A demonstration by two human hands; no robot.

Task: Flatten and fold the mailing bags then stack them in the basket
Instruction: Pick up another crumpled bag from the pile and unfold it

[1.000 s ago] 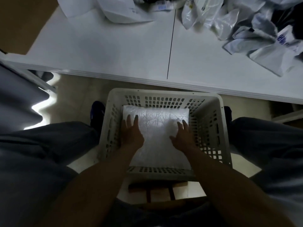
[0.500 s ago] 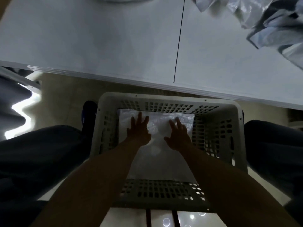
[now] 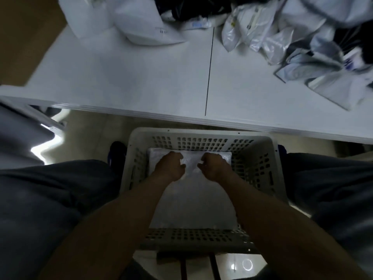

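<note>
Closest in, two bare forearms reaching forward and down between dark-trousered legs, left leg (image 3: 50,188) and right leg (image 3: 333,188) spread to either side. Beneath the forearms, a glossy pale floor (image 3: 224,267) with small light reflections. Also a dark blurred shape at the near foot of the basket, too dim to name.

Next out, a white perforated plastic basket (image 3: 201,132) on the floor between the legs, just below the table edge. Inside, flat on the bottom and filling most of it, a white folded mailing bag (image 3: 193,203), crinkled at its far end, near end close against the near wall.

On the far half of that bag, both hands side by side, knuckles up, near each other but apart. Left hand (image 3: 171,166) with fingers curled inward, gripping a bunch of the bag's plastic at the fingertips. Right hand (image 3: 215,166) likewise curled, pinching crumpled plastic on its inner side. Thumbs hidden under the hands.

Just beyond the basket's far left corner, a dark shoe (image 3: 116,150) on the floor; another dark edge at the right corner, mostly hidden.

Farther out, a white table (image 3: 141,77) crossing the whole view, split by a thin dark seam (image 3: 210,71). At the far left of the tabletop, a large white mailing bag (image 3: 145,23), puffed and unfolded, with small dark print. At the far right, a loose heap of crumpled mailing bags (image 3: 282,43), white and grey, some glossy, a few with blue print, dark material behind. All of it blurred.
</note>
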